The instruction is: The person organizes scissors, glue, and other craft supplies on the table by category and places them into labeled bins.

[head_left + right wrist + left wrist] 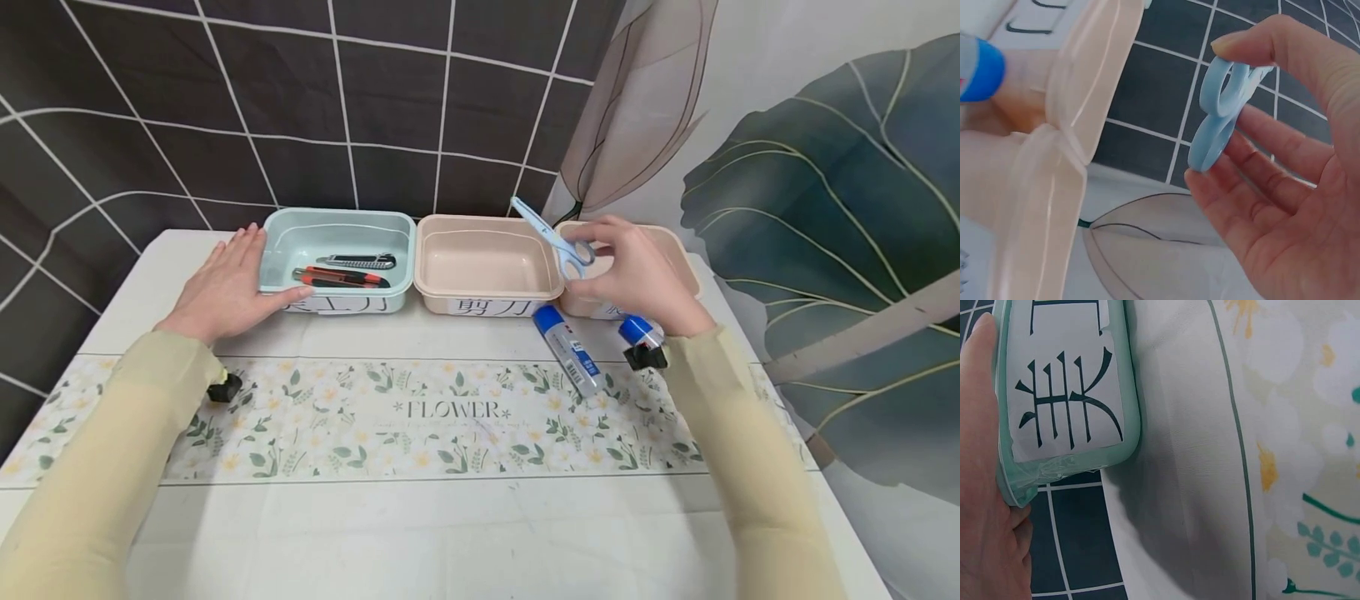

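Note:
My left hand (225,283) lies along the left side of a light blue bin (337,214), fingers straight and thumb at its front rim. Inside that bin are a grey utility knife (356,262) and a red and black one (341,277). By its handle loops, my right hand (633,262) pinches a pair of light blue scissors (542,223), thumb on one loop and fingertips at the other in the right wrist view. The scissors are raised over the meeting rims of a beige middle bin (487,258) and a beige right bin (678,262), blades pointing up and left.
A glue stick with a blue cap (567,350) lies in front of the middle bin. Another blue-capped tube (640,331) is partly hidden by the right wrist. The bins stand in a row along the table's back edge, against a dark grid-patterned cloth (390,100).

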`<state>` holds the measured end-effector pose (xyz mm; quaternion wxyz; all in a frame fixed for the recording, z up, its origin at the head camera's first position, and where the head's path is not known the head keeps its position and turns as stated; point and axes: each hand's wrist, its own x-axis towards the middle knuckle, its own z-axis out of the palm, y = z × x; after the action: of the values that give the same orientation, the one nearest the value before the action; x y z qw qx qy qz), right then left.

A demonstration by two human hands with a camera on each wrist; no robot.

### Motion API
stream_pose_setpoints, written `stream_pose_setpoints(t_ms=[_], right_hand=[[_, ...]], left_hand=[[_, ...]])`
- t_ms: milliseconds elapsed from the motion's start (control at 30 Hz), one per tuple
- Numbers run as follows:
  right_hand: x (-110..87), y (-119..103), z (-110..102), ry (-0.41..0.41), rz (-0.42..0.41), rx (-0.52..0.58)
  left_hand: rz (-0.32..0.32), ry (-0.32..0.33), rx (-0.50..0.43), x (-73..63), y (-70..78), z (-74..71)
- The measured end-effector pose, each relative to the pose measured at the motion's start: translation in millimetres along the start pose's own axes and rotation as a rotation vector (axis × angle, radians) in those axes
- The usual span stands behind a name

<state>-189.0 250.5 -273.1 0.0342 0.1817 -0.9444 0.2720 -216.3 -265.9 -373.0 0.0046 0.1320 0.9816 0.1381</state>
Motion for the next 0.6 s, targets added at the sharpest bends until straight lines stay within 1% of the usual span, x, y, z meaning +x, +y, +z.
stream_pose_setpoints(t_ms=[67,100,233,333,500,600], right_hand=[[10.9,-3,1,-0.023,0.007,0.016],[16.6,-4,2,-0.029,-0.002,0.017],[40.9,-5,10,-0.046,-0.075,0.051],[56.8,-5,18,-0.063,-0.096,0.056],[78.8,-5,33,-0.112,-0.067,0.047],[88.7,-5,43,-0.150,-0.028,0.048]], left_hand=[[-0.001,0.000,0.001,0.3,0.4,0.3],[-0.001,0.000,0.001,0.5,0.2,0.7],[-0.002,-0.001,0.002,0.4,-0.2,0.4],[-0.002,0.000,0.002,0.2,-0.3,0.2],[-0.004,-0.002,0.000,0.1,0.0,0.3],[-0.004,-0.005,-0.001,0.0,0.1,0.0]])
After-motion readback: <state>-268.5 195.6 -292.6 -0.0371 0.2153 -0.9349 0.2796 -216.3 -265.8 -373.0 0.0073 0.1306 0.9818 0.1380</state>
